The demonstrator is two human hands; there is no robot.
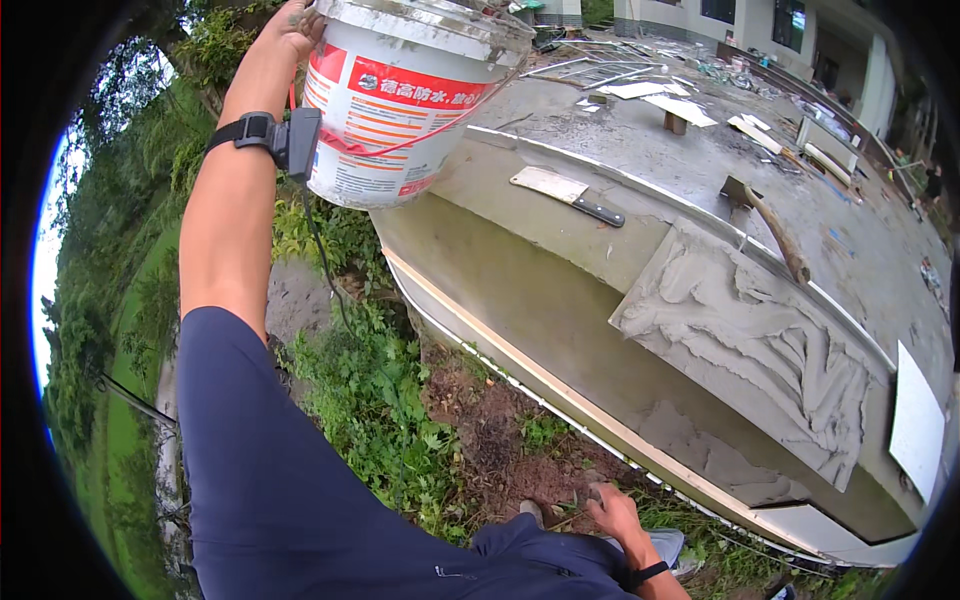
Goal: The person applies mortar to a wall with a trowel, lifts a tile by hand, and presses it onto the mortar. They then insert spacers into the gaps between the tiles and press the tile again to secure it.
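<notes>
At the upper left, my left arm reaches up and my left hand (297, 30) is closed on the rim of a white plastic bucket (385, 125) with red and orange printing, its top smeared with dried mortar. The bucket is by the corner of a concrete ledge; whether it rests there I cannot tell. My right hand (614, 512) hangs low near my legs, fingers loosely bent and apart, holding nothing. A cleaver (565, 194) with a black handle lies flat on the ledge (490, 185). To its right sits a board spread with wet grey mortar (750, 330).
A wooden strip (520, 375) edges the trough (560, 295) below the ledge. A hatchet-like tool with a wooden handle (778, 235) and a white panel (916, 420) lie at the right. Rubble and boards (650, 92) litter the far slab. Weeds (370, 400) grow below.
</notes>
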